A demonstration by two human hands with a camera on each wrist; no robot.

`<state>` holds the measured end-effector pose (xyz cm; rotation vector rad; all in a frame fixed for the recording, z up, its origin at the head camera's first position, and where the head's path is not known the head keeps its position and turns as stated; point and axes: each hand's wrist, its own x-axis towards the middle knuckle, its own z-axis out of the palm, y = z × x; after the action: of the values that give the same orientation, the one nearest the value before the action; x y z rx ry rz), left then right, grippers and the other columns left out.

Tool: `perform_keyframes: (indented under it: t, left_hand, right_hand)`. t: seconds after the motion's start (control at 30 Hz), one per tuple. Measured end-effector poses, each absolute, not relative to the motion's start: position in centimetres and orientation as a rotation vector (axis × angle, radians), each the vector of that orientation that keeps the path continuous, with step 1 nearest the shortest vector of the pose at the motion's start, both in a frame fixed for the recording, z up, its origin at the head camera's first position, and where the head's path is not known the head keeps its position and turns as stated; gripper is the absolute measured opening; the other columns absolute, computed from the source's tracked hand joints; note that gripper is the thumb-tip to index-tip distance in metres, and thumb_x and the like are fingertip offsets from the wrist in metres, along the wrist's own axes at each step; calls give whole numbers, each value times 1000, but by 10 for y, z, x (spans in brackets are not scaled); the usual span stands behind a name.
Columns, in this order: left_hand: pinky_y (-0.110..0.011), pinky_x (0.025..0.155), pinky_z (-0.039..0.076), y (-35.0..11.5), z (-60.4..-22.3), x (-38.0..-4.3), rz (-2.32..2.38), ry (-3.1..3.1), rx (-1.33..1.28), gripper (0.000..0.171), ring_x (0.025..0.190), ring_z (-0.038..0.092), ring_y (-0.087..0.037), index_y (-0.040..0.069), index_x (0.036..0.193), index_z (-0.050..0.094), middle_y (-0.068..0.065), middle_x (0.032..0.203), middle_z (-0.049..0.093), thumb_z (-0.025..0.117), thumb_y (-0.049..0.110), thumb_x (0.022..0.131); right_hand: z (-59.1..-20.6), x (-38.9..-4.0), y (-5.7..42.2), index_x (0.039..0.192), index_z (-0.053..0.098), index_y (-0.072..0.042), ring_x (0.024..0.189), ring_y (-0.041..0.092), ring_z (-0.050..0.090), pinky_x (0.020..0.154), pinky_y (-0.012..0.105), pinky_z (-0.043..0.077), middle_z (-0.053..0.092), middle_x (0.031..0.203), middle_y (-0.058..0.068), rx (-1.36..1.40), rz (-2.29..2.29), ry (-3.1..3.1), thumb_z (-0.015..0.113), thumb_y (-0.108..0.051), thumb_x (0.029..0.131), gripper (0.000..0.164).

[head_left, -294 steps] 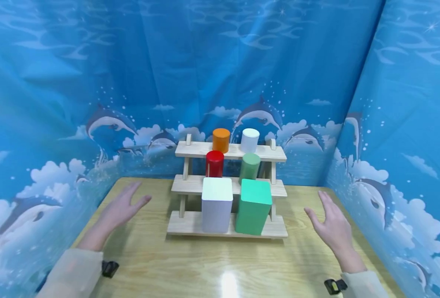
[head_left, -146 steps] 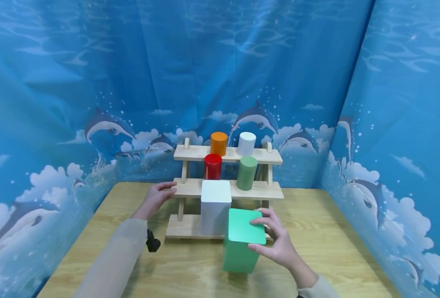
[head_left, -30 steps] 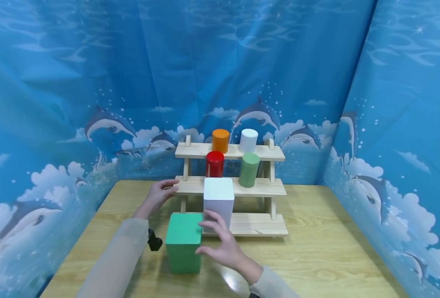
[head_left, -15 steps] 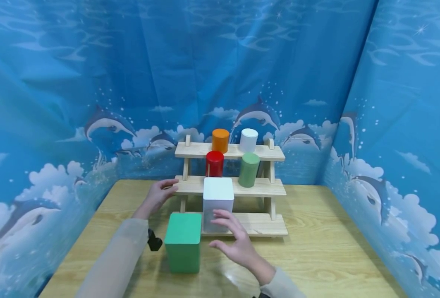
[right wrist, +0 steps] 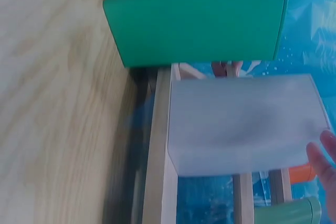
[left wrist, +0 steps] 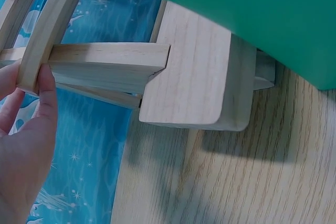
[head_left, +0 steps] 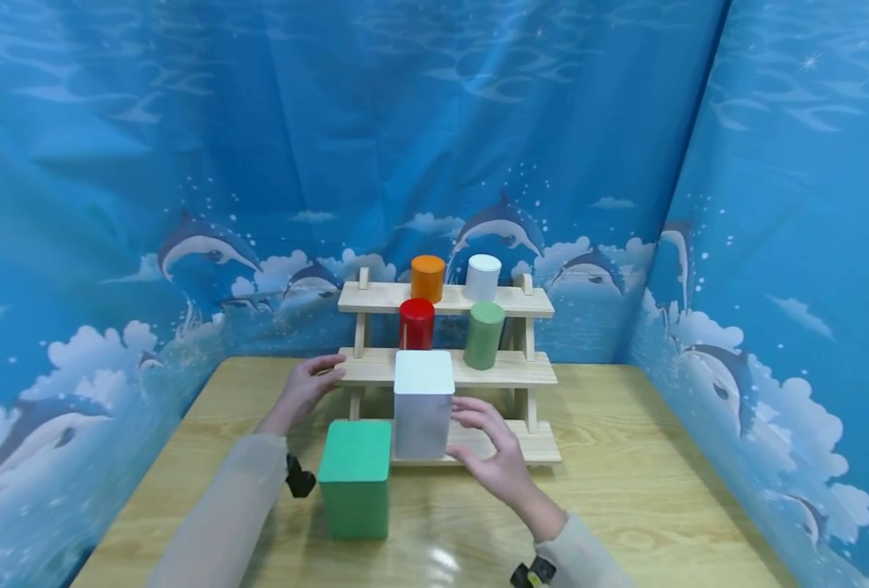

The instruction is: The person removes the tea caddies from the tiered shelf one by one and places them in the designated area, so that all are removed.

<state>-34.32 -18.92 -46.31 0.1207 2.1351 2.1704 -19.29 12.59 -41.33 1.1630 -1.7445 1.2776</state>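
My left hand (head_left: 305, 394) pinches the left end of the middle board of a three-step wooden display shelf (head_left: 508, 369); thumb and fingers close on the board end (left wrist: 39, 61) in the left wrist view. Beside the right face of a tall white box (head_left: 423, 412) is my right hand (head_left: 499, 461), fingers spread and gently bent, fingertips right at the box's side. That box stands upright on the lowest board. A green box (head_left: 355, 486) stands on the table in front of the shelf's left part. In the right wrist view, fingertips (right wrist: 315, 156) overlap the white box's upper end.
An orange cylinder (head_left: 427, 279) and a white cylinder (head_left: 483, 278) stand on the top board. On the middle board are a red cylinder (head_left: 416, 324) and a pale green cylinder (head_left: 484, 336). A blue dolphin curtain (head_left: 434, 163) encloses the wooden table (head_left: 611, 474).
The green box has gone from the lowest board's right side to the table at front left. My right hand let go of it and moved right to the white box. My left hand took the shelf.
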Motion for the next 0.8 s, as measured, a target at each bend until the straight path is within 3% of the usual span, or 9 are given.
perform_keyframes:
  t: [0.17, 0.43, 0.57, 0.8]
  left_hand:
    - [-26, 91, 47, -190, -462, -342, 2164, 2146, 126, 48, 108, 52, -12, -1, 135, 44, -17, 140, 40, 60, 16, 92]
    - [-25, 88, 49, -189, -462, -340, 2179, 2135, 150, 49, 104, 54, -9, -3, 135, 44, -17, 139, 40, 59, 16, 92]
    - [-23, 86, 49, -188, -462, -340, 2192, 2144, 137, 48, 102, 54, -7, -3, 134, 44, -17, 138, 41, 60, 15, 92]
    - [-22, 85, 49, -187, -461, -340, 2196, 2138, 127, 49, 102, 54, -7, -3, 134, 44, -17, 138, 40, 60, 15, 92]
  right_hand:
    - [-414, -200, 132, 106, 59, 9, 101, 42, 52, 87, 33, 50, 53, 113, 30, 1082, 1278, -1788, 73, 18, 60, 49]
    - [-414, -210, 138, 109, 58, 9, 101, 36, 54, 78, 46, 52, 51, 115, 32, 958, 1293, -1906, 74, 15, 66, 46]
    - [-425, -224, 143, 116, 56, 5, 109, 32, 52, 84, 41, 51, 49, 125, 24, 898, 1331, -1982, 75, 8, 71, 49]
    - [-439, -247, 150, 132, 48, -2, 129, 28, 35, 93, 56, 41, 37, 144, 9, 866, 1374, -2122, 75, -15, 79, 61]
